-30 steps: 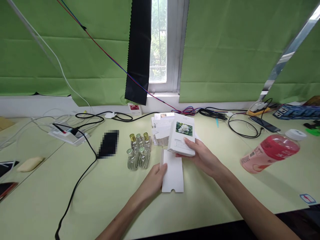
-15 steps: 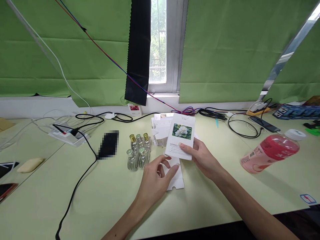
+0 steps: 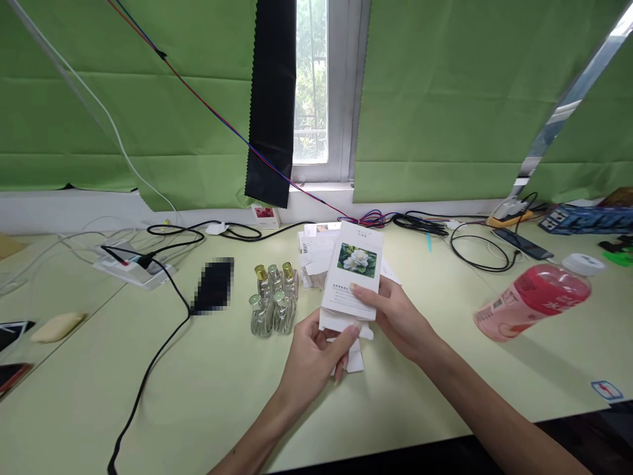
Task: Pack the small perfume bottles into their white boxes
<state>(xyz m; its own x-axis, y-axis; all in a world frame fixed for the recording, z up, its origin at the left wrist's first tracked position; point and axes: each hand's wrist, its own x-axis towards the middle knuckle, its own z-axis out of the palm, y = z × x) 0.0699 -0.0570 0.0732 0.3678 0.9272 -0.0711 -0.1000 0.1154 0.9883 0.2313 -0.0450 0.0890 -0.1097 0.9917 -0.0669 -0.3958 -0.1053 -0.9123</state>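
Box point(image 3: 353, 274) above pale green table point(image 3: 208, 389), green curtains point(image 3: 445, 99) behind.

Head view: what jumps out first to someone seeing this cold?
At centre, both hands work a white carton with a flower picture: the right hand grips its side, the left hand pinches the flap at its lower end. Just left of them stands a cluster of small glass bottles with gold and silver caps. To the right, a pink bottle sits tilted on the pale green table.
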